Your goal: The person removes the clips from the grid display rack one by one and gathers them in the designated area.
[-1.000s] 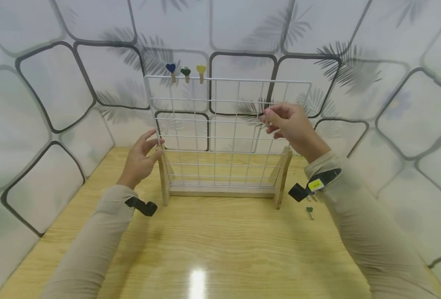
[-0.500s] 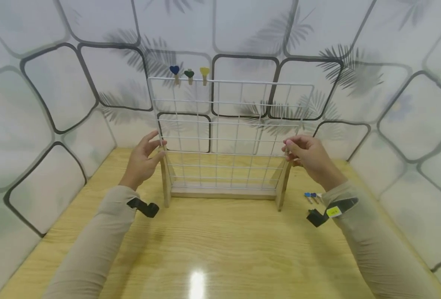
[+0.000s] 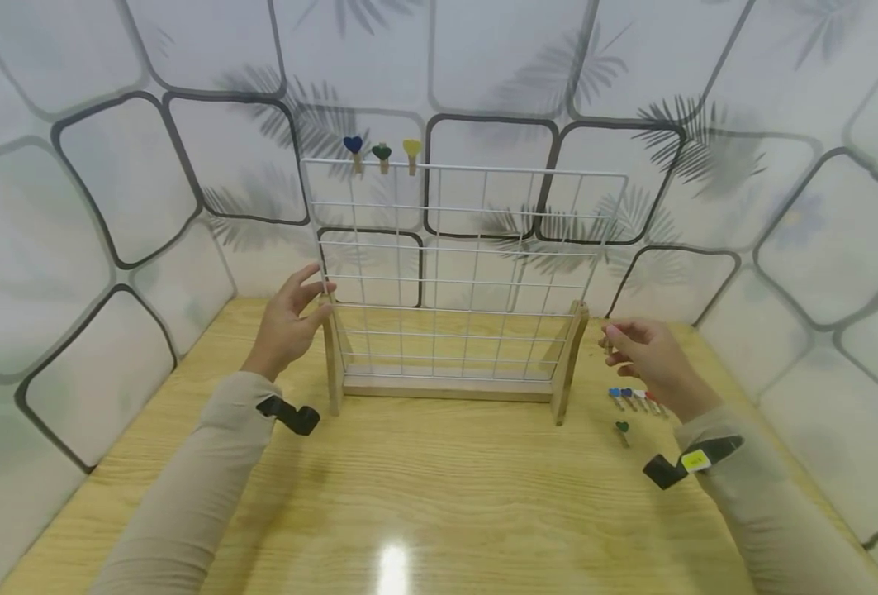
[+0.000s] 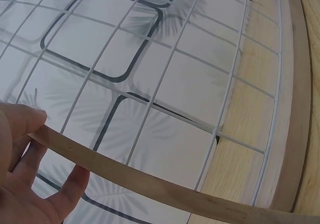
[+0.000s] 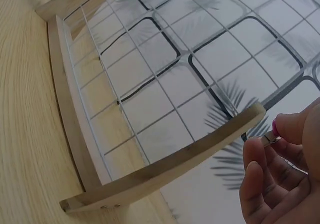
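Note:
A white wire grid rack stands upright in a wooden base. My left hand grips the top of the rack's left wooden post, thumb on one side and fingers on the other. To the right of the rack, my right hand pinches a small wooden clothespin with a pink part, mostly covered by the fingertips. Clipped along the grid's top wire at the left are a blue heart clothespin, a green one and a yellow one.
Several heart clothespins, among them a light blue one, lie in a row on the wooden table below the right hand. A green heart clothespin lies nearer. Behind the rack is a patterned wall.
My right hand has moved down and right from in front of the grid, past the right post, to beside the rack, still pinching the clothespin. The left hand stays on the rack.

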`<move>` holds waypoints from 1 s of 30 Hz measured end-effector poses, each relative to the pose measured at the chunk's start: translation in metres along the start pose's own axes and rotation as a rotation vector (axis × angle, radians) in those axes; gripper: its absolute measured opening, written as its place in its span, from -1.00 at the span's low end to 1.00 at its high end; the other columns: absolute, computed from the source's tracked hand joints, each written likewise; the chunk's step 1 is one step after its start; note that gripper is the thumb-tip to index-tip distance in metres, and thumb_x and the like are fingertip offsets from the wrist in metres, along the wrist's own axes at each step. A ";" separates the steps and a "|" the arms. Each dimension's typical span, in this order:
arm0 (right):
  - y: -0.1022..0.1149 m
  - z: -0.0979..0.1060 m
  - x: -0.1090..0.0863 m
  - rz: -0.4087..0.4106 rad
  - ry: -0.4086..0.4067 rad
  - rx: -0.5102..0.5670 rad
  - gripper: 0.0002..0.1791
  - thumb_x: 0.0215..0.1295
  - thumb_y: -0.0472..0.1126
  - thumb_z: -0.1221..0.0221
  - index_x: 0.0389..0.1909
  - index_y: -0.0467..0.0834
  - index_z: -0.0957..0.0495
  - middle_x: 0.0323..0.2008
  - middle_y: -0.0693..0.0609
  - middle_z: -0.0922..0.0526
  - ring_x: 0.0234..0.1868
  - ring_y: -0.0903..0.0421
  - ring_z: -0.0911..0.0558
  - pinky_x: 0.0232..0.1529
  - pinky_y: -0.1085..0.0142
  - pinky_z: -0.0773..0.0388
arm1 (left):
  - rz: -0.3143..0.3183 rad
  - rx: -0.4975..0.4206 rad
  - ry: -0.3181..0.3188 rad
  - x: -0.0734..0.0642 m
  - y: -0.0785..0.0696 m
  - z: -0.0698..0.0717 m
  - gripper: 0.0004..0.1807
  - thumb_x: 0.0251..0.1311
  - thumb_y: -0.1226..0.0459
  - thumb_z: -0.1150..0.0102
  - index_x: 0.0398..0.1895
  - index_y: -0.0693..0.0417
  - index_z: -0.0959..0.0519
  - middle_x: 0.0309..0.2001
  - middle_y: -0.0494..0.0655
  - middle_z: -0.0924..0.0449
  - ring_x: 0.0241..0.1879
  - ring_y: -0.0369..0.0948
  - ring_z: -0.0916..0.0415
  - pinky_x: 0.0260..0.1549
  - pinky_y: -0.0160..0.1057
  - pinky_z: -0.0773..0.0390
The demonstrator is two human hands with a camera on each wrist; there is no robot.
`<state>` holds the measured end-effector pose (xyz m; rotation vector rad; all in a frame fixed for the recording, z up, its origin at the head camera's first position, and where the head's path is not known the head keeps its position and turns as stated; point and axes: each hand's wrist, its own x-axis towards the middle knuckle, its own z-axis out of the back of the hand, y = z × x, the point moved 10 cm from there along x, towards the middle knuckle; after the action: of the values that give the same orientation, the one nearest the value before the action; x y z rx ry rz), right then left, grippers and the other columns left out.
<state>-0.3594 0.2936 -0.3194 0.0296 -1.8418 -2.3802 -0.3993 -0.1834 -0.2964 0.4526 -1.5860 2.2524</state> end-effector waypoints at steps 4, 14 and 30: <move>-0.012 0.010 -0.006 -0.013 0.003 -0.069 -0.80 0.47 -0.06 -0.04 -0.12 -0.10 -0.50 -0.27 0.14 -0.58 -0.35 0.20 -0.60 -0.39 0.35 -0.57 | 0.004 0.003 0.006 0.001 -0.001 0.000 -0.32 0.29 0.46 -0.13 0.46 0.20 -0.14 0.18 0.24 -0.48 0.35 0.10 -0.21 0.25 0.12 -0.25; -0.048 0.031 -0.018 -0.061 -0.035 -0.113 -0.65 0.47 -0.03 -0.04 -0.03 -0.26 -0.46 -0.29 0.15 -0.58 -0.37 0.20 -0.62 -0.35 0.36 -0.61 | 0.066 0.047 0.108 0.003 -0.004 0.001 -0.30 0.32 0.44 -0.10 0.47 0.17 -0.07 0.23 0.23 -0.44 0.37 0.08 -0.18 0.25 0.14 -0.24; -0.095 0.052 -0.033 -0.130 -0.047 -0.104 -0.52 0.49 -0.17 -0.02 0.13 -0.55 -0.29 -0.30 0.04 -0.62 -0.37 0.26 -0.63 -0.28 0.34 -0.64 | 0.081 0.097 0.150 0.008 -0.010 0.003 -0.25 0.29 0.44 -0.14 0.49 0.12 -0.04 0.26 0.22 -0.40 0.32 0.08 -0.27 0.18 0.14 -0.35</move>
<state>-0.3401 0.3709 -0.4003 0.0859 -1.7838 -2.5829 -0.4018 -0.1819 -0.2836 0.2415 -1.4495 2.3707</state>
